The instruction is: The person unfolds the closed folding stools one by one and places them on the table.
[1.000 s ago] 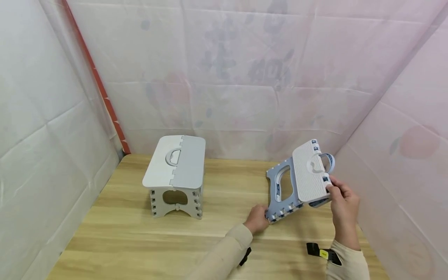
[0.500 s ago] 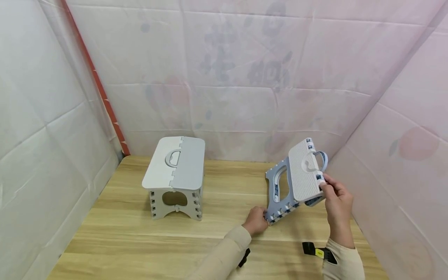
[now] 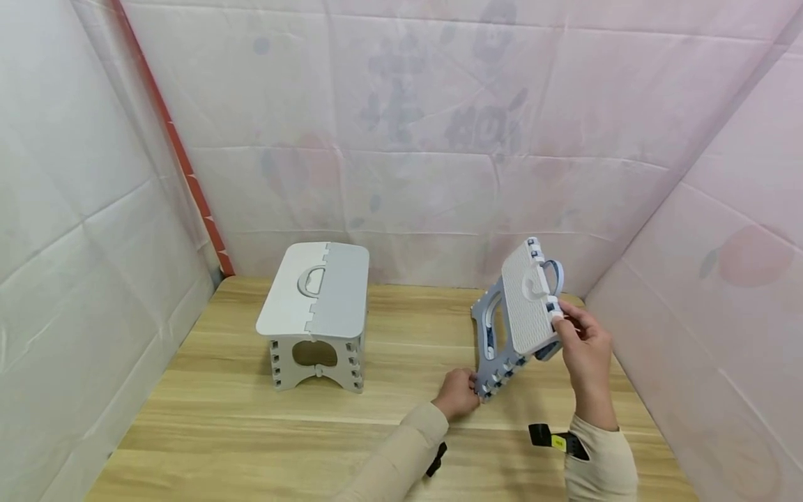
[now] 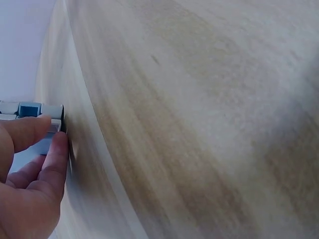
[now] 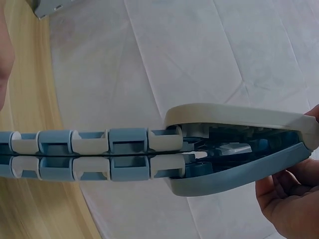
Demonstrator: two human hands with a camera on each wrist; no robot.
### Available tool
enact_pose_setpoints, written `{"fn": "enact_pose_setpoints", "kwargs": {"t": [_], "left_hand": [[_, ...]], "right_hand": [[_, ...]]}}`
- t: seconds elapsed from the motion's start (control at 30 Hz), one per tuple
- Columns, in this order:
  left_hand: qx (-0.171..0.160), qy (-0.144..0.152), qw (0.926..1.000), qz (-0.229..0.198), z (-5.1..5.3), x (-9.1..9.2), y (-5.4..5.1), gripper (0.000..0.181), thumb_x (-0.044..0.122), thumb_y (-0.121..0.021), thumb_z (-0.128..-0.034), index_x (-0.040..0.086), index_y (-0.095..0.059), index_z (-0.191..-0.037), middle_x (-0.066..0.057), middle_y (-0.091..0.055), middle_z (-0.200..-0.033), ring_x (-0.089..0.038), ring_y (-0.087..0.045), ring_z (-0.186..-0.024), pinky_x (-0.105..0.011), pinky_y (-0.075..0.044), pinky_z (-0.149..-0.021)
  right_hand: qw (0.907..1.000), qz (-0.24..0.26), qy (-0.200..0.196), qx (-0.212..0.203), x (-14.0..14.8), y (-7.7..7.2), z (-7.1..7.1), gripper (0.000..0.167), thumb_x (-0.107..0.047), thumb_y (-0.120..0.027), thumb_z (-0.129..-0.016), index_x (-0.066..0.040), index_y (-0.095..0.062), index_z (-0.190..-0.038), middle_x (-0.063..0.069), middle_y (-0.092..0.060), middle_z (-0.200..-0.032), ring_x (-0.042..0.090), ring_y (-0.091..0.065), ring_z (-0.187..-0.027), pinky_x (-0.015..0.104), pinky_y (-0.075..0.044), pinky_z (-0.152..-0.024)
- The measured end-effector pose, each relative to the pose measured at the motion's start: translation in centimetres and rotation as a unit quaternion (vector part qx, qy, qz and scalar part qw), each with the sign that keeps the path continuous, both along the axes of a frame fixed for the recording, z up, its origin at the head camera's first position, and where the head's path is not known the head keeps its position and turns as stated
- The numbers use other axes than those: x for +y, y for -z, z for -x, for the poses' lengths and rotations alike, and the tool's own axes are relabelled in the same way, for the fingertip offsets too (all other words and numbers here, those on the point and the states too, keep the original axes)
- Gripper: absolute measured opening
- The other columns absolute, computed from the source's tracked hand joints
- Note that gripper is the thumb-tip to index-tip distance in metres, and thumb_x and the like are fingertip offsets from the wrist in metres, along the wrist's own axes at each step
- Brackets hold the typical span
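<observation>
A blue and white folding stool (image 3: 525, 296) stands tilted at the right of the table, its legs pressed flat and its seat folded at the middle. My right hand (image 3: 586, 348) grips the seat along its hinged fold, near the loop handle (image 3: 553, 277). Down at the table, my left hand (image 3: 456, 394) pinches the near lower corner of the leg panel. In the left wrist view, thumb and fingers (image 4: 54, 167) close on the stool's end (image 4: 31, 108). The right wrist view shows the two seat halves (image 5: 239, 117) slightly apart beyond the hinge row (image 5: 94, 144).
A white and grey folding stool (image 3: 314, 293) stands unfolded at the left of the wooden table (image 3: 251, 439). Sheeted walls (image 3: 408, 188) rise behind and on both sides. A black strap (image 3: 552, 440) sticks out from the right wrist.
My right hand has moved left, bringing the stool's folded seat with it, so the stool leans less to the right. My left hand stays almost in place at the lower corner.
</observation>
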State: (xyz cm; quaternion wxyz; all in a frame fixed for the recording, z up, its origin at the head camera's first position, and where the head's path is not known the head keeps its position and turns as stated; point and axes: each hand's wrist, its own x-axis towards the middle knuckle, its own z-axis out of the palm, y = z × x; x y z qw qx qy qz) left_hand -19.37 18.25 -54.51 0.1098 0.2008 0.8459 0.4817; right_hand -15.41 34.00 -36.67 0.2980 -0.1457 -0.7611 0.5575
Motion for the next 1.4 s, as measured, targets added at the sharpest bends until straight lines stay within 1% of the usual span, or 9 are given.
{"fn": "enact_pose_setpoints", "kwargs": {"t": [0.27, 0.43, 0.67, 0.87, 0.97, 1.07, 1.17, 1.27, 1.4], "left_hand": [[-0.009, -0.007, 0.9999, 0.001, 0.0, 0.0, 0.2, 0.029, -0.009, -0.067, -0.0631, -0.004, -0.065, -0.091, 0.005, -0.054, -0.068, -0.005, -0.047, -0.063, -0.017, -0.042, -0.057], [-0.008, -0.007, 0.9999, -0.007, 0.0, -0.1, 0.1, 0.022, -0.01, -0.063, -0.0632, -0.001, -0.064, -0.083, 0.003, -0.055, -0.064, -0.006, -0.047, -0.061, -0.017, -0.041, -0.055], [0.031, -0.01, 0.9994, 0.009, 0.0, -0.1, 0.4, 0.018, -0.006, -0.066, -0.0615, 0.005, -0.063, -0.075, 0.005, -0.058, -0.06, -0.003, -0.047, -0.057, -0.015, -0.04, -0.053], [0.016, -0.005, 0.9999, 0.004, -0.1, -0.4, -0.1, 0.019, -0.006, -0.066, -0.0616, 0.004, -0.062, -0.077, 0.003, -0.059, -0.061, -0.003, -0.047, -0.055, -0.016, -0.04, -0.052], [0.01, -0.005, 0.9998, 0.015, -0.3, -0.4, -0.4, 0.024, -0.003, -0.071, -0.0622, 0.001, -0.062, -0.084, -0.002, -0.063, -0.069, -0.008, -0.052, -0.062, -0.018, -0.043, -0.056], [-0.006, -0.002, 0.9995, 0.03, -0.6, -0.4, -1.1, 0.048, 0.003, -0.077, -0.0632, -0.005, -0.058, -0.107, -0.011, -0.062, -0.091, -0.018, -0.057, -0.083, -0.024, -0.046, -0.072], [-0.015, -0.004, 0.9994, 0.032, -1.0, -0.5, -1.8, 0.075, 0.01, -0.081, -0.0639, -0.006, -0.044, -0.128, -0.015, -0.053, -0.108, -0.025, -0.052, -0.099, -0.032, -0.044, -0.085], [0.008, -0.011, 0.9995, 0.027, -1.2, -0.6, -2.1, 0.078, 0.012, -0.08, -0.0656, -0.006, -0.041, -0.131, -0.016, -0.051, -0.108, -0.027, -0.051, -0.098, -0.034, -0.044, -0.085], [0.035, -0.016, 0.9991, 0.016, -0.9, -0.8, -2.4, 0.074, 0.016, -0.081, -0.0678, -0.002, -0.045, -0.13, -0.012, -0.053, -0.107, -0.022, -0.051, -0.095, -0.032, -0.044, -0.082]], "right_hand": [[0.9987, -0.026, -0.026, 0.036, -1.7, -0.2, 0.9, 0.027, 0.003, -0.059, -0.083, 0.009, -0.064, -0.108, -0.003, -0.057, -0.088, 0.007, -0.055, -0.079, 0.012, -0.045, -0.063], [0.9982, -0.046, -0.027, 0.029, -2.8, -0.3, 1.2, 0.027, 0.0, -0.06, -0.082, 0.007, -0.065, -0.108, -0.001, -0.057, -0.092, 0.006, -0.056, -0.079, 0.011, -0.045, -0.064], [0.9979, -0.046, -0.032, 0.033, -3.6, -0.4, 1.3, 0.027, -0.001, -0.062, -0.082, 0.006, -0.066, -0.108, 0.008, -0.057, -0.094, 0.006, -0.055, -0.079, 0.011, -0.045, -0.064], [0.9974, -0.055, -0.038, 0.029, -3.5, -0.3, 1.6, 0.029, 0.001, -0.062, -0.081, 0.008, -0.064, -0.11, 0.012, -0.057, -0.097, 0.004, -0.054, -0.079, 0.01, -0.044, -0.063], [0.9969, -0.058, -0.039, 0.036, -3.6, -0.4, 1.5, 0.028, 0.001, -0.063, -0.081, 0.007, -0.065, -0.109, 0.012, -0.057, -0.096, 0.004, -0.055, -0.078, 0.01, -0.044, -0.063], [0.9965, -0.06, -0.045, 0.039, -3.8, -0.4, 1.4, 0.028, 0.001, -0.064, -0.081, 0.006, -0.066, -0.108, 0.012, -0.058, -0.096, 0.005, -0.055, -0.078, 0.011, -0.045, -0.063], [0.9963, -0.061, -0.049, 0.038, -3.9, -0.5, 1.5, 0.028, 0.0, -0.065, -0.081, 0.006, -0.066, -0.108, 0.014, -0.059, -0.096, 0.005, -0.055, -0.078, 0.011, -0.045, -0.063], [0.9967, -0.057, -0.045, 0.036, -3.8, -0.5, 1.5, 0.029, -0.001, -0.065, -0.081, 0.006, -0.066, -0.109, 0.013, -0.059, -0.097, 0.005, -0.055, -0.078, 0.011, -0.045, -0.063], [0.9973, -0.056, -0.035, 0.032, -3.5, -0.5, 1.3, 0.028, -0.002, -0.064, -0.081, 0.005, -0.066, -0.109, 0.011, -0.059, -0.096, 0.004, -0.055, -0.077, 0.011, -0.045, -0.063]]}}
